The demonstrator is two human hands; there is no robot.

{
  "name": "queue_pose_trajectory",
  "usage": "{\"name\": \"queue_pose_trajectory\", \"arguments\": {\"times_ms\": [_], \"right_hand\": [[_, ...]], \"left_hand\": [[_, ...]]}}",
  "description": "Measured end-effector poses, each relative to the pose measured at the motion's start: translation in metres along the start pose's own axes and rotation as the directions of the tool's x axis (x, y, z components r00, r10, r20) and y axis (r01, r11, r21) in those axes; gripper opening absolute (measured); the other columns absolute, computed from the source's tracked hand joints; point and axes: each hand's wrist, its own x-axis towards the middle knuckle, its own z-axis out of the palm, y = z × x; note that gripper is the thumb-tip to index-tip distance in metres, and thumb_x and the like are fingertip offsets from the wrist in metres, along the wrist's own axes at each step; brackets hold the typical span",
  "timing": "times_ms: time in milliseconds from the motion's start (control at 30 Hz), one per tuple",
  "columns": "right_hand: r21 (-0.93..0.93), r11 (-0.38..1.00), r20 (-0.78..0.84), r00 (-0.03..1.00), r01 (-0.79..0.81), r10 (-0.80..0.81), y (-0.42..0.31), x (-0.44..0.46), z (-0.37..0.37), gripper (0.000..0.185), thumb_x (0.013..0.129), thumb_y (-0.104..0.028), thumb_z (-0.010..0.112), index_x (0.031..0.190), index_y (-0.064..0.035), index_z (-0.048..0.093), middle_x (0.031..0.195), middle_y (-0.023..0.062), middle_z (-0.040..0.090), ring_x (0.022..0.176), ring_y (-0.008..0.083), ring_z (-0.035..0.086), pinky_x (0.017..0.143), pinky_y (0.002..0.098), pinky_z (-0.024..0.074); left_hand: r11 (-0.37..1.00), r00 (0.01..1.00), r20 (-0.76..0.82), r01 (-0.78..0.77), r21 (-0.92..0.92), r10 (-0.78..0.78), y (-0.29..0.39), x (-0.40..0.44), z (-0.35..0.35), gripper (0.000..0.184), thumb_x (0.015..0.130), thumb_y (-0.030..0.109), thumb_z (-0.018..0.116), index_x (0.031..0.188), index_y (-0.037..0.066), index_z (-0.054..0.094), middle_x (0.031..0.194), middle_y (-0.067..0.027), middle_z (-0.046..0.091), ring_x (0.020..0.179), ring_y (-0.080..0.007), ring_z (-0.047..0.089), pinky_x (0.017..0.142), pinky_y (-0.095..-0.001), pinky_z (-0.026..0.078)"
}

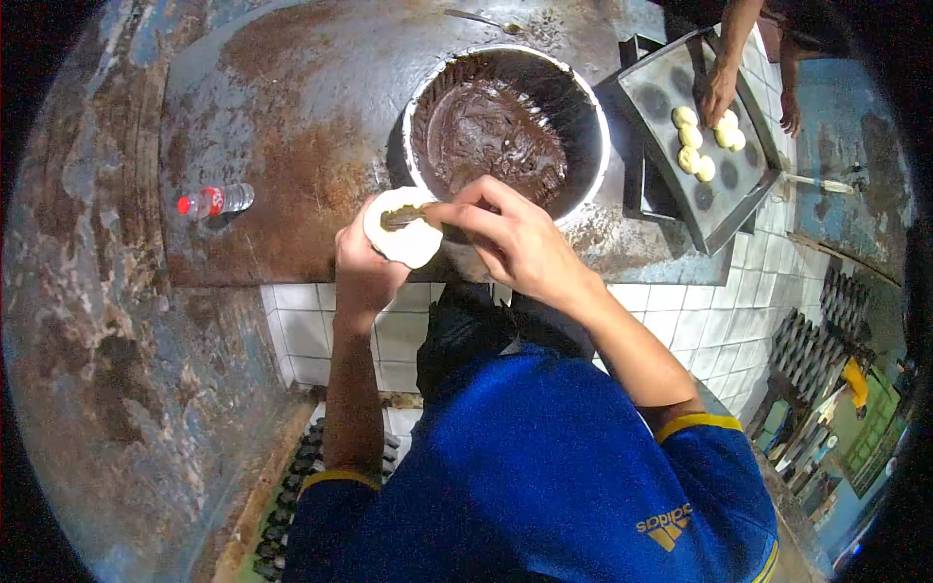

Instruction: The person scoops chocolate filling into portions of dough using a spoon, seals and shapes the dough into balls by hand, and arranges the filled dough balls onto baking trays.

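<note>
A round, flat piece of pale dough (pixel 416 248) rests in my left hand (pixel 362 255), whose fingers curl around its left edge. My right hand (pixel 515 238) pinches a thin spreading tool (pixel 403 216), its far end lying on the upper part of the dough. Dark paste shows around the tool's end. Just beyond both hands is a large round pot (pixel 604 146) with a pale rim. Thick dark brown paste (pixel 496 136) covers its bottom and streaks its inner wall.
A bottle (pixel 219 200) with a red cap lies at the left on the worn table (pixel 282 146). A spoon (pixel 486 21) lies beyond the pot. On the right, another person's hand (pixel 719 89) touches dough balls (pixel 690 136) on a dark tray (pixel 714 194).
</note>
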Motion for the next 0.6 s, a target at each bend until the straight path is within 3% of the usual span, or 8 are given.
{"name": "queue_pose_trajectory", "arguments": {"times_ms": [33,133,233,367,433,500,567,600], "right_hand": [[-0.005,1.0,0.0,1.0,0.007,-0.007,-0.005,-0.005,0.0,0.044,0.089,0.0,0.068,0.131,-0.0147,0.07,0.111,0.012,0.063,0.103,0.0344,0.066,0.09,0.0434,0.0555],[-0.055,0.998,-0.064,0.998,-0.033,0.03,-0.018,-0.02,-0.003,0.046,0.088,-0.004,0.072,0.133,-0.0138,0.069,0.11,0.0123,0.062,0.102,0.0333,0.067,0.089,0.043,0.056],[0.001,0.999,-0.077,0.996,-0.05,0.05,-0.024,-0.04,-0.013,0.047,0.089,-0.002,0.071,0.135,-0.0135,0.068,0.11,0.0138,0.061,0.102,0.0347,0.067,0.089,0.0425,0.0561],[0.021,0.992,-0.179,0.975,-0.128,0.13,-0.007,-0.081,-0.005,0.038,0.092,0.0,0.068,0.13,-0.0072,0.068,0.112,0.0161,0.063,0.103,0.0351,0.067,0.09,0.0408,0.0556],[0.178,0.957,-0.377,0.882,-0.229,0.282,0.031,-0.123,0.016,0.027,0.098,-0.003,0.064,0.125,-0.0012,0.066,0.113,0.0166,0.066,0.107,0.0301,0.068,0.094,0.038,0.0537],[0.483,0.767,-0.497,0.589,-0.423,0.638,0.097,-0.188,0.056,0.023,0.106,-0.013,0.059,0.122,0.0028,0.064,0.116,0.0166,0.069,0.11,0.0259,0.067,0.098,0.0384,0.051],[0.467,0.641,-0.585,0.331,-0.609,0.74,0.156,-0.245,0.074,0.03,0.108,-0.021,0.057,0.125,0.0029,0.062,0.116,0.0161,0.069,0.11,0.0249,0.065,0.102,0.0398,0.0493],[0.478,0.576,-0.518,0.317,-0.662,0.794,0.17,-0.262,0.069,0.032,0.106,-0.022,0.059,0.125,0.0037,0.062,0.12,0.0204,0.069,0.112,0.0315,0.067,0.103,0.0431,0.0494]], "left_hand": [[0.993,1.0,-0.003,0.0,-0.119,0.0,0.005,0.0,0.002,0.039,0.08,0.006,0.085,0.115,-0.001,0.069,0.103,-0.0124,0.079,0.098,-0.0206,0.078,0.085,-0.033,0.059],[1.0,0.995,0.101,-0.017,-0.009,0.018,0.023,0.002,-0.008,0.047,0.082,0.007,0.085,0.124,-0.004,0.068,0.11,-0.0119,0.078,0.102,-0.0155,0.073,0.091,-0.0318,0.057],[0.989,0.987,0.071,-0.145,-0.008,0.145,0.025,-0.001,0.001,0.035,0.08,0.006,0.084,0.111,-0.003,0.07,0.1,-0.0108,0.08,0.095,-0.0189,0.078,0.085,-0.0317,0.059],[0.982,0.983,-0.008,-0.181,-0.056,0.181,0.014,-0.007,0.03,0.031,0.086,0.004,0.079,0.115,-0.003,0.07,0.103,-0.0107,0.08,0.094,-0.0195,0.078,0.084,-0.0309,0.06],[0.93,0.987,0.078,0.16,-0.332,-0.141,-0.001,-0.004,0.043,0.03,0.092,0.002,0.073,0.121,-0.002,0.068,0.105,-0.0102,0.079,0.095,-0.0177,0.077,0.078,-0.0283,0.06],[0.938,0.975,0.132,0.211,-0.276,-0.181,-0.006,-0.006,0.053,0.03,0.096,0.0,0.069,0.126,0.0,0.065,0.107,-0.009,0.078,0.093,-0.0149,0.076,0.072,-0.0246,0.058],[0.908,0.95,0.224,0.28,-0.311,-0.216,-0.014,-0.012,0.063,0.033,0.095,0.002,0.071,0.127,0.001,0.064,0.108,-0.0077,0.077,0.09,-0.0119,0.074,0.068,-0.0225,0.056],[0.901,0.933,0.283,0.309,-0.305,-0.224,-0.014,-0.014,0.067,0.034,0.093,0.003,0.075,0.126,0.001,0.065,0.111,-0.0065,0.075,0.093,-0.0123,0.073,0.078,-0.0255,0.057]]}}
